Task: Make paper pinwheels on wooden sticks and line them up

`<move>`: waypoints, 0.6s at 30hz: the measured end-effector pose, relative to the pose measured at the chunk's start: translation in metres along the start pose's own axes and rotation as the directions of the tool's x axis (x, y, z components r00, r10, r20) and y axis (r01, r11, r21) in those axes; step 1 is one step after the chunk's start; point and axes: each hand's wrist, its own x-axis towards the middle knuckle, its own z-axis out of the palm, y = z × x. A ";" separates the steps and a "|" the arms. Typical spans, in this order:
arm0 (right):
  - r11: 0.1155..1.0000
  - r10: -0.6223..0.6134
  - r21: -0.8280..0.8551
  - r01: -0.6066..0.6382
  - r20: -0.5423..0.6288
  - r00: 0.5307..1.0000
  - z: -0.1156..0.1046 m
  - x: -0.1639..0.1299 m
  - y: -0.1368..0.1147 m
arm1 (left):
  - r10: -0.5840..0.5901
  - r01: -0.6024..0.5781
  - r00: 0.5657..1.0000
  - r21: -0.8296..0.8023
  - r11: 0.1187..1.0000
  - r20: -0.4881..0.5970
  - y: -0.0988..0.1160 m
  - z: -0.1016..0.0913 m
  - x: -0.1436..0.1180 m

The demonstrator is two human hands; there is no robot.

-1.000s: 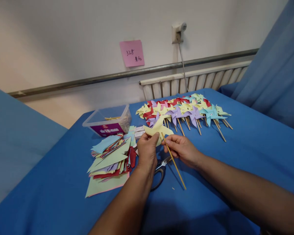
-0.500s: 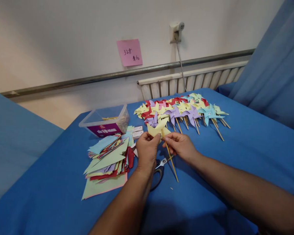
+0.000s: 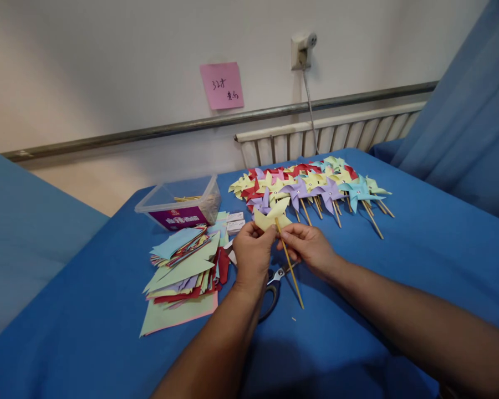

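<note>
Between both hands is a pale yellow paper pinwheel (image 3: 271, 214) with a thin wooden stick (image 3: 291, 271) slanting down toward me. My left hand (image 3: 253, 248) is closed on the pinwheel's left side, thumb by the top of the stick. My right hand (image 3: 310, 246) pinches the pinwheel from the right, close to the stick's upper end. The exact spot where the fingertips meet is partly hidden. Below the hands lies a pair of scissors (image 3: 271, 296) with dark handles, partly covered by my left wrist.
Behind the hands lie several finished pinwheels (image 3: 328, 193) in rows. At left stand a clear plastic box (image 3: 174, 213) with sticks inside and a pile of coloured paper (image 3: 183, 277). Small white boxes (image 3: 235, 223) sit by the left hand. A radiator (image 3: 328, 133) runs along the wall.
Both hands keep hold of the pinwheel and stick, with only slight finger movement. The whole view has shifted a little.
</note>
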 end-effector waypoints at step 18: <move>1.000 -0.013 0.008 0.013 0.023 1.000 0.001 -0.002 -0.001 | -0.004 0.004 1.000 -0.032 0.999 -0.003 0.001 0.000 -0.002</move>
